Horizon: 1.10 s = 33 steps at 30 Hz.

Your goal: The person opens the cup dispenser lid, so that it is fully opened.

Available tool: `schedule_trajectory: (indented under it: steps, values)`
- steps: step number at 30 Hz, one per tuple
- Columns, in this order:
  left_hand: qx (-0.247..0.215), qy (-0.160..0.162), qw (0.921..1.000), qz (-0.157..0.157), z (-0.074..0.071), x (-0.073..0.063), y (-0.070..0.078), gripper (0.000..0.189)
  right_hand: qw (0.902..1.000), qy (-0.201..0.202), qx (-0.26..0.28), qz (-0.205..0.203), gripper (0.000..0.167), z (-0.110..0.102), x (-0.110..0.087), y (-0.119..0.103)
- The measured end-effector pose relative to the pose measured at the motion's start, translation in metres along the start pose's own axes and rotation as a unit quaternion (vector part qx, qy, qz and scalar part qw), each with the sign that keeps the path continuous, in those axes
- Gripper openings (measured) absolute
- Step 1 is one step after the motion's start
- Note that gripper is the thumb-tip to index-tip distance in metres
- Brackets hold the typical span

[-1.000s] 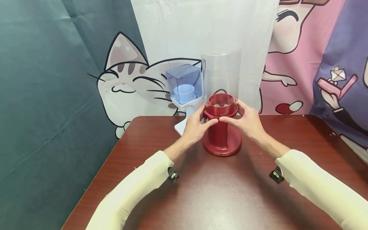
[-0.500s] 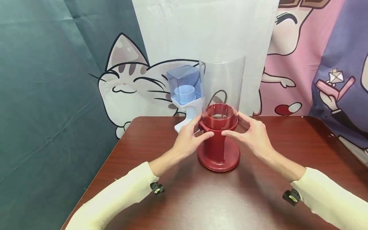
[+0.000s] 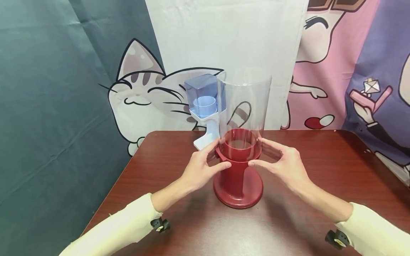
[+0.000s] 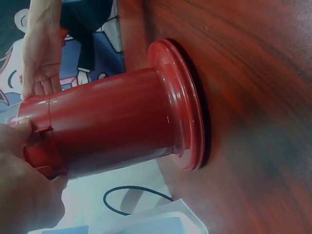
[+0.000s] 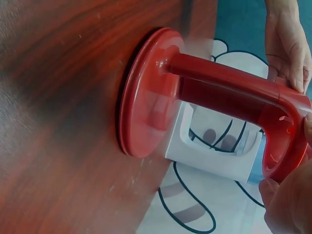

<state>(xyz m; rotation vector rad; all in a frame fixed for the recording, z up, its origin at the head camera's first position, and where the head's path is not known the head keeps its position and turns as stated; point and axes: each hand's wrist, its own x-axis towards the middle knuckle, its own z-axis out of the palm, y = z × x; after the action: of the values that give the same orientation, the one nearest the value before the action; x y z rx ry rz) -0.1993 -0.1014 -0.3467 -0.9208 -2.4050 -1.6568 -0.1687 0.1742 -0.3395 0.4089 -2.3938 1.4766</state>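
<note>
A red dispenser (image 3: 233, 181) with a round base stands upright on the brown table, a clear cylinder (image 3: 245, 106) seated on its ring-shaped top. Its collar is gripped from the left by my left hand (image 3: 198, 169), thumb in front and fingers round the side. On the opposite side my right hand (image 3: 289, 169) holds the same collar, thumb also in front. In the left wrist view the smooth red column (image 4: 112, 124) is turned to the camera. The right wrist view shows the open underside of the collar (image 5: 282, 136) and the disc base (image 5: 151, 97).
Behind and to the left stands a second dispenser, with a white stand (image 3: 209, 133) and a blue see-through box (image 3: 205, 90). The table (image 3: 144, 167) ends at a rounded back edge, against a printed cartoon cloth (image 3: 179, 35).
Both hands have brought the red dispenser nearer to me and slightly left, keeping their grip on the collar. The blue and white dispenser has stayed in place.
</note>
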Motion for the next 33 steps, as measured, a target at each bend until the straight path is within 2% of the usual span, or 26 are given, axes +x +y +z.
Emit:
schedule_trajectory:
  steps: [4, 11, 17, 23, 28, 33]
  values:
    - [0.004, -0.011, 0.9999, -0.004, -0.001, -0.005, 0.001, 0.083, 1.0000, 0.003, 0.006, 0.001, 0.077, 0.000, -0.007, -0.002]
    - [0.004, -0.027, 0.9996, 0.008, -0.003, -0.010, -0.001, 0.083, 0.9998, 0.004, 0.007, -0.016, 0.072, -0.003, -0.015, -0.004]
    - [0.017, -0.034, 0.9991, 0.020, -0.005, -0.011, -0.003, 0.083, 0.9996, 0.009, 0.008, -0.026, 0.071, -0.002, -0.019, -0.004]
    - [0.037, -0.042, 0.9983, 0.014, -0.008, -0.009, -0.004, 0.082, 0.9996, 0.006, 0.005, -0.027, 0.071, -0.003, -0.022, -0.002]
    - [0.047, -0.050, 0.9976, 0.011, -0.012, -0.008, -0.003, 0.085, 0.9994, -0.013, 0.002, -0.031, 0.075, -0.003, -0.021, -0.001]
    - [0.041, -0.053, 0.9977, 0.013, -0.016, -0.006, 0.000, 0.089, 0.9984, -0.032, 0.030, -0.036, 0.087, -0.003, -0.018, 0.000]
